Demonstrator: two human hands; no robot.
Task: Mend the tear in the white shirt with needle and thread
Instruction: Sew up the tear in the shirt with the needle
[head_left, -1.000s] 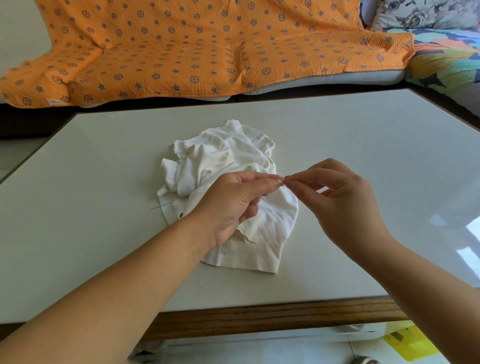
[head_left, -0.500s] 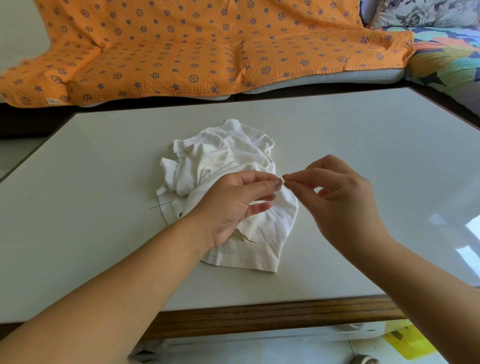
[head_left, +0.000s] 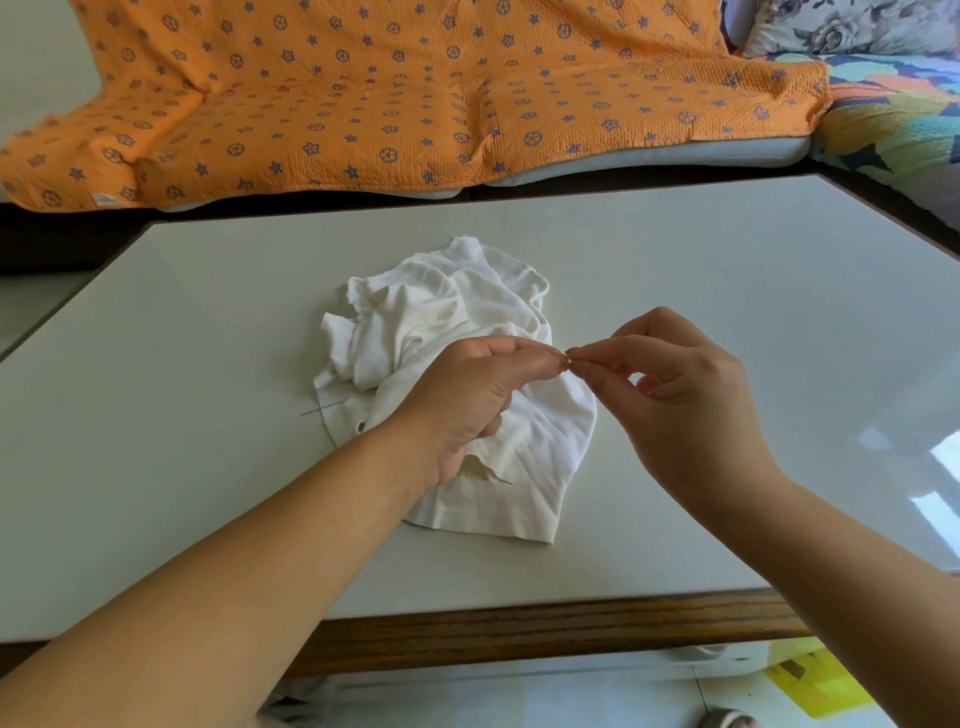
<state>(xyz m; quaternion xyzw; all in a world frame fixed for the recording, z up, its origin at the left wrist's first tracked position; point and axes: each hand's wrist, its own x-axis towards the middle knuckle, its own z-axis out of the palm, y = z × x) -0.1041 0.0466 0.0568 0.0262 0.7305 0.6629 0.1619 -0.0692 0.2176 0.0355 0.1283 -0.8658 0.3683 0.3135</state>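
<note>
Little is shifting since the earlier frames: the left hand's (head_left: 467, 400) lower fingers are loosening a touch, and both hands are keeping their station over the cloth

Head view:
- Left hand and right hand (head_left: 685, 400) are meeting tip to tip above the white shirt (head_left: 452, 322). Each is pinching thumb against forefinger; the right's spare fingers are fanning loosely.
- What they are pinching is too fine to resolve. I am judging it to be the thread, perhaps with its end being twisted or knotted.
- White shirt is lying crumpled about the middle of the table (head_left: 208, 322), a little toward the near edge.
- Its tear (head_left: 491, 474) is gaping on the near part of the cloth, just beside the left wrist.
- A thin dark sliver (head_left: 318, 410) is poking from the shirt's left hem toward the left edge of the surface. It is likely the needle, though I cannot be sure.
- Orange blanket (head_left: 415, 104) is draping the seat beyond the far edge.

Doing this step well, as I am judging it:
- keeping the two pinches close, so the thread is running short and taut between them
- rolling the end tight rather than tugging, since a hard pull is risking drawing the thread out of the needle's eye
- minding the left forearm, so it is not dragging the hem and tipping the sliver off the cloth
- smoothing the fabric flat round the tear before starting any stitch
</note>
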